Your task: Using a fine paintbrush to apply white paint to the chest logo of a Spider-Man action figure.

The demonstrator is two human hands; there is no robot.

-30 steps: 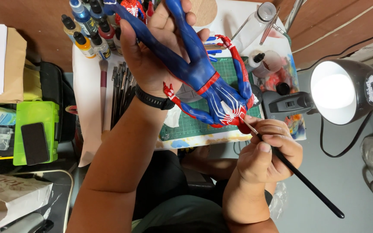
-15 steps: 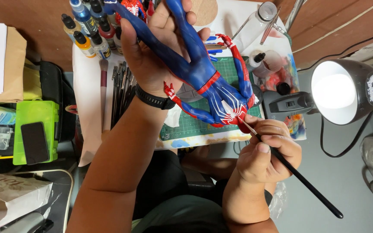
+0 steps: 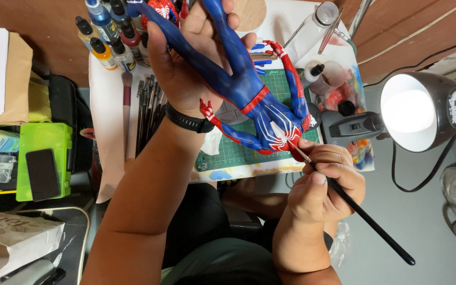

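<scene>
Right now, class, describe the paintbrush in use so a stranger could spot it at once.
Start at the lit desk lamp; below it, the right hand pinches a paintbrush. Its tip touches the blue-and-red figure in the left hand. Unlike the brushes lying flat on the desk, it is raised.

Our left hand [image 3: 196, 63] far centre, wrapped around figure [image 3: 249, 89] held above cutting mat [image 3: 238, 153]. Our right hand [image 3: 323, 184] near, right of figure, pinching brush [image 3: 354, 206]; brush tip touches figure's chest. Bottles [image 3: 106, 37] far left of our left hand. Lamp [image 3: 423, 111] right of mat. Box [image 3: 43, 163] at left, phone [image 3: 42, 174] on it. Spare brushes [image 3: 146, 113] lie between box and mat.
</scene>
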